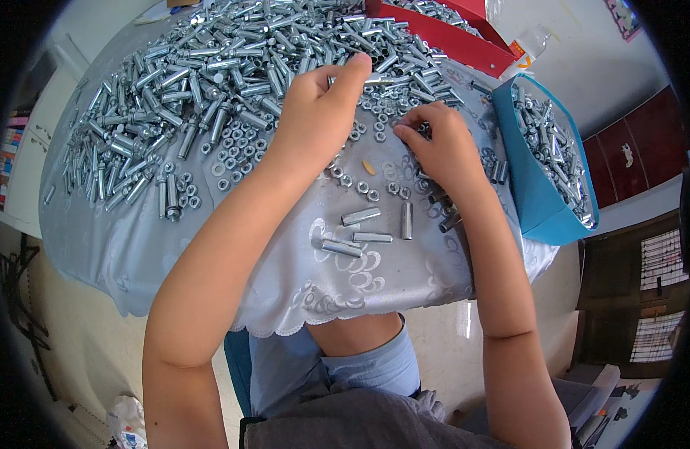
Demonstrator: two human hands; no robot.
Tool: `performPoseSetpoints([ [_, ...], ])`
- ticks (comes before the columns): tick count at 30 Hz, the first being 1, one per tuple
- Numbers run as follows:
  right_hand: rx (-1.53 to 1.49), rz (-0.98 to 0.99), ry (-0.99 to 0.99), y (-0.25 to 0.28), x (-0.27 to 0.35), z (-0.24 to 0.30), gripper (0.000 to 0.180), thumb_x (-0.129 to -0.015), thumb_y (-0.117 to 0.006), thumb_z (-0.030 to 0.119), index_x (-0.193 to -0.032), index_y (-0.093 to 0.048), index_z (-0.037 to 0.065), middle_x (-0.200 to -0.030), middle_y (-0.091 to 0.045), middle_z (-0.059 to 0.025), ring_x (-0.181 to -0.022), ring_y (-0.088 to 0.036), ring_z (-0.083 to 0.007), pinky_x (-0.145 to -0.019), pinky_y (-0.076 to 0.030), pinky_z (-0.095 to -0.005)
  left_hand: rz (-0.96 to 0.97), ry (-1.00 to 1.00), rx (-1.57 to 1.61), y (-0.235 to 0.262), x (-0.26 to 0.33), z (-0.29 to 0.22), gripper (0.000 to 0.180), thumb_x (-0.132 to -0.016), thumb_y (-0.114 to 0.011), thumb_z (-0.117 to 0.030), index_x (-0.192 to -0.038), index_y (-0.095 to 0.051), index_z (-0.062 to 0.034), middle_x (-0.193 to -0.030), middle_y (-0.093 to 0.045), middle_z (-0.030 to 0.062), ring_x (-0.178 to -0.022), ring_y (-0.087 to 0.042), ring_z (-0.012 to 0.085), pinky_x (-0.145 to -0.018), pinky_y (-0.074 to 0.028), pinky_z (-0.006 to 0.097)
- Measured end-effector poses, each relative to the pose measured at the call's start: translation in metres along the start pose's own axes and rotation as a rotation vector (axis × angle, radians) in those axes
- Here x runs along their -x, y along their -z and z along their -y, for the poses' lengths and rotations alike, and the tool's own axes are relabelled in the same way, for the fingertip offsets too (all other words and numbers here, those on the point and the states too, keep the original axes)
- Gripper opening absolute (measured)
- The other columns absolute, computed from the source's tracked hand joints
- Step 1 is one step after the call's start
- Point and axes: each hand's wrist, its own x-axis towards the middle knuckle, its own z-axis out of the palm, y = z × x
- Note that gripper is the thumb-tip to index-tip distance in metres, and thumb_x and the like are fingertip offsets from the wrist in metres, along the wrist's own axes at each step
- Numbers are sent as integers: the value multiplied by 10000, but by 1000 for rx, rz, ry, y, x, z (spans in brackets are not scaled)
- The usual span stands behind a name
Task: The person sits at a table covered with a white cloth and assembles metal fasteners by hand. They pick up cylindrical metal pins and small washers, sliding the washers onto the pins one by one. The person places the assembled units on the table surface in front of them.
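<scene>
My left hand (pixel 322 108) is closed at the front edge of a large heap of metal sleeve anchor bolts (pixel 232 60). A threaded bolt (pixel 379 80) sticks out to the right from between its thumb and fingers. My right hand (pixel 446 142) is lower and to the right, with thumb and fingers curled together over loose hex nuts (pixel 380 127). What its fingertips grip is hidden. Between my forearms, several plain metal sleeves (pixel 360 216) lie apart from the heap, with a few nuts (pixel 372 195) just beyond them.
A blue box (pixel 536 179) of assembled bolts stands at the table's right edge. Behind it are a red box (pixel 464 41) with more metal parts and a clear plastic bottle (pixel 530 46). A pale patterned cloth (pixel 285 303) covers the table and hangs over its front edge.
</scene>
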Motion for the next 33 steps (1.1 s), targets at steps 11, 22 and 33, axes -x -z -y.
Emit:
performPoseSetpoints([
  [11,-224,83,-24,12,0,2,193,-778,-631,162,-879,-640,-3,-820,-622,-115,-686,-548,-189,-647,-438,-288,-39,34,-52,-4,3,-2,422,-833,-551,-398,-641,-579,-23,-493,-385,-66,-473,-320,29,-424,-252,230],
  [22,-177,57,12,11,-2,-6,157,-747,-627,123,-862,-666,23,-815,-608,-150,-720,-583,-288,-659,-463,-335,14,9,-68,-3,1,3,418,-819,-571,-406,-702,-608,-7,-508,-399,-61,-477,-331,26,-421,-253,223],
  [33,-241,69,-31,14,-2,6,174,-719,-673,143,-839,-666,19,-753,-605,-122,-661,-568,-223,-622,-448,-306,41,-4,-58,-3,3,2,420,-819,-574,-402,-715,-613,3,-505,-408,-51,-473,-347,24,-416,-261,223],
])
